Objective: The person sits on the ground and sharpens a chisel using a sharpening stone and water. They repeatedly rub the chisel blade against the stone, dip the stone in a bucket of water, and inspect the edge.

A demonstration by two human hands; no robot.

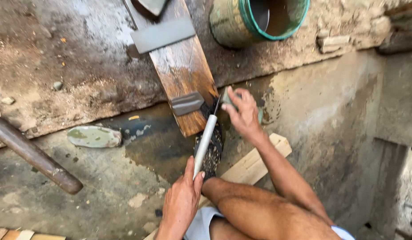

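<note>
The plank is wet, glossy brown wood. On it lie two matt grey stone slabs, one at its upper part, one near its lower end. Below its lower end, a smooth, pale metal handle. Right of its top, a grimy green plastic bucket. Around it, rough, damp concrete floor.

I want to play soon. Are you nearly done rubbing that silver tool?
Done: the brown wooden plank is wet, a flat grey stone on it. In hand: the left hand grips the silver round-handled tool while the right hand presses a small grey-green stone against its dark tip. What is left: unclear, the edge is hidden.
</note>
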